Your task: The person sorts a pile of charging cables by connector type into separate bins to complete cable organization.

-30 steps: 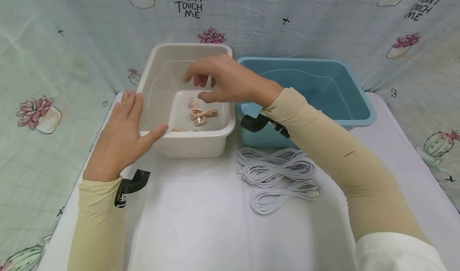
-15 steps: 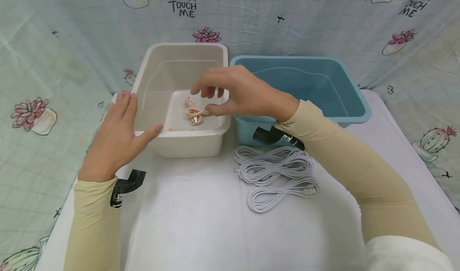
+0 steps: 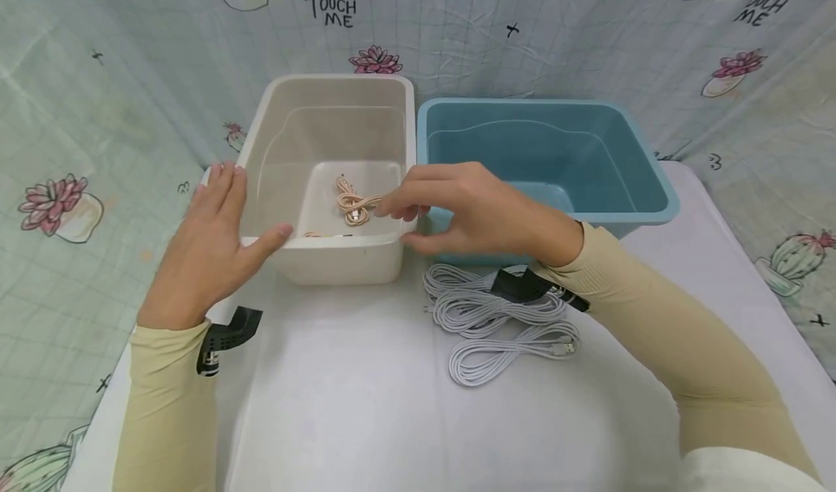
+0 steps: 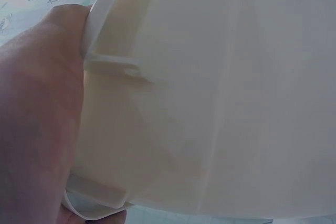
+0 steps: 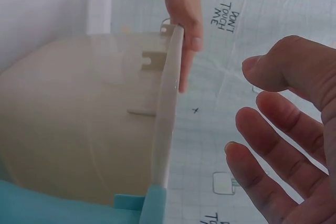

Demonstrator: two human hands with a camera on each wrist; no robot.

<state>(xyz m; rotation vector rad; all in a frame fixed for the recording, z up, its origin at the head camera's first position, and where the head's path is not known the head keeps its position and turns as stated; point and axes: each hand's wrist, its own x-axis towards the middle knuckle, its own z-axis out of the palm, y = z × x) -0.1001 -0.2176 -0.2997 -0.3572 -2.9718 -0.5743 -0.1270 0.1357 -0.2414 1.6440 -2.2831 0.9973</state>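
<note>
My left hand (image 3: 209, 245) rests on the near left corner of the white bin (image 3: 346, 263), fingers straight along its side and thumb over the front rim. In the left wrist view that hand (image 4: 39, 108) lies against the bin's rim. A coiled beige USB cable (image 3: 353, 205) lies on the bin's floor; a bit of another beige cable (image 3: 313, 235) shows behind the front wall. My right hand (image 3: 483, 212) hovers over where the two bins meet, fingers loosely bent. The right wrist view shows that hand (image 5: 294, 124) with thumb and fingers apart and nothing between them.
A blue bin (image 3: 555, 125) stands right beside the white one. In front of it, several bundled pale grey cables (image 3: 503, 310) lie on the white-covered table (image 3: 366, 405). A patterned cloth (image 3: 470, 35) hangs behind and at both sides.
My right hand has drawn back from above the white bin, toward me and to the right. The left hand stays on the rim, and the beige cable lies where it was.
</note>
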